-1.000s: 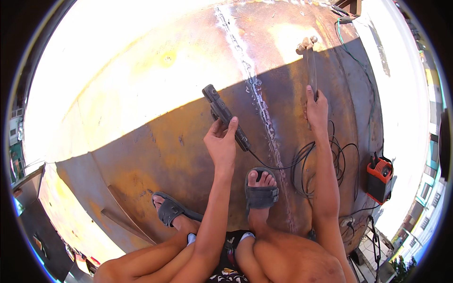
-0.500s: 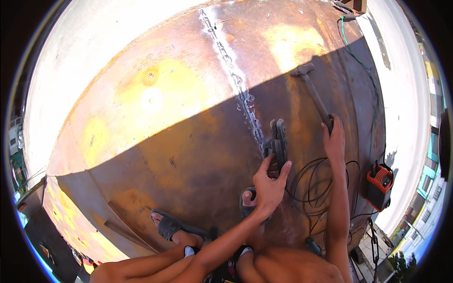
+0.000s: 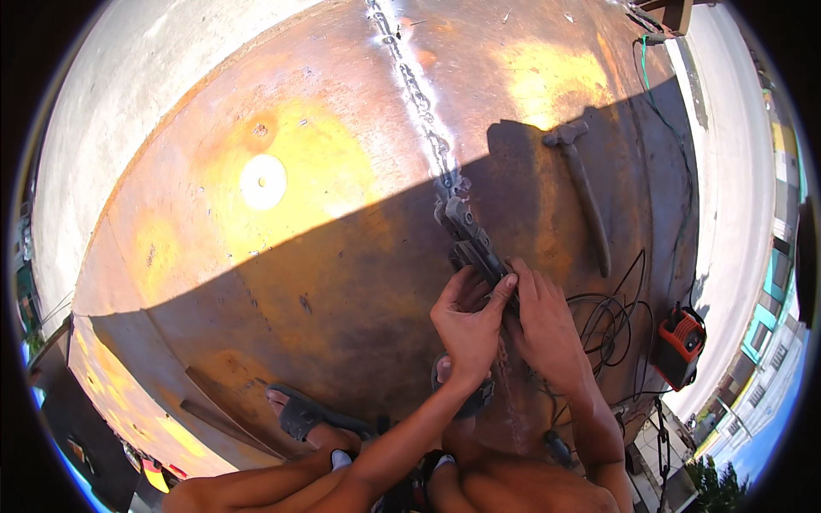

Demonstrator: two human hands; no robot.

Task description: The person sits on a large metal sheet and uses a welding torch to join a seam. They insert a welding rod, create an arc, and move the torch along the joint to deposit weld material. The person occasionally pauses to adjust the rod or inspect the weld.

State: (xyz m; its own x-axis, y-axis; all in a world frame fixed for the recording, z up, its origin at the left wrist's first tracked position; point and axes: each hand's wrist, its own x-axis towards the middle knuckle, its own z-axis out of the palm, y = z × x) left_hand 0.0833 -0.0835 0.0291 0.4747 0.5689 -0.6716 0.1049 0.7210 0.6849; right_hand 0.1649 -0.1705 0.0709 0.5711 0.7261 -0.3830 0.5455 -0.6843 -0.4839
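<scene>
My left hand grips a black, long clamp tool with a cable, thumb along its side. My right hand is closed on the rear of the same tool, its fingers touching my left thumb. The tool points up along a rough pale weld seam, which runs across the rusty, curved steel surface under me. A hammer with a long handle lies on the steel to the right of the tool, above my right hand. The rear end of the tool is hidden by my fingers.
An orange and black machine sits at the right, with loops of black cable beside it. A green cable runs along the right edge and a chain hangs at lower right. My sandalled feet stand on the curved steel.
My right hand has let go of the hammer and moved onto the black tool. The hammer now rests on the steel. My left hand has brought the tool rightward, toward the seam.
</scene>
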